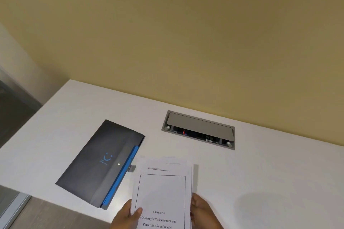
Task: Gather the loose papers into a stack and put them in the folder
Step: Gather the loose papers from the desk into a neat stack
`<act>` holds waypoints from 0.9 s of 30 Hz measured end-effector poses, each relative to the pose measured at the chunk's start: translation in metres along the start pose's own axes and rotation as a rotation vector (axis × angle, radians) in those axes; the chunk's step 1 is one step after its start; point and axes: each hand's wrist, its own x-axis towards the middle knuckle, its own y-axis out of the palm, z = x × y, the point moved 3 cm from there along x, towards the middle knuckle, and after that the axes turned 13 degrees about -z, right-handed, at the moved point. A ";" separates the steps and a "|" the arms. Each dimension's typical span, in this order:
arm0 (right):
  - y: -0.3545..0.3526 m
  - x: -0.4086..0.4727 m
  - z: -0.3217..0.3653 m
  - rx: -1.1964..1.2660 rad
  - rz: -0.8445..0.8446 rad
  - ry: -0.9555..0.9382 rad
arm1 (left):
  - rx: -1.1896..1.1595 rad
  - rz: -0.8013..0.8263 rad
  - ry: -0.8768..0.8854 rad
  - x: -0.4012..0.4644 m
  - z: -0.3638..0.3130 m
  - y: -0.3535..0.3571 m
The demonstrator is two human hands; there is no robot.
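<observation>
A stack of white printed papers (163,188) is held at the bottom middle of the head view, its top sheet framed by a black border and reading "Chapter 3". My left hand (126,215) grips the stack's lower left edge, thumb on the top sheet. My right hand (202,210) holds the right edge. The sheets are slightly fanned at the top. A dark grey folder (96,161) with a blue edge strip, a blue smile logo and a snap button lies closed on the white desk (270,173), just left of the papers.
A grey recessed socket box (199,129) with its lid tilted up sits in the desk beyond the papers, near the yellow wall. The desk's left edge runs diagonally past the folder, with floor below it.
</observation>
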 end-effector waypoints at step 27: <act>-0.014 -0.075 0.112 0.065 -0.477 -0.601 | -0.228 -0.319 0.495 -0.018 -0.140 0.035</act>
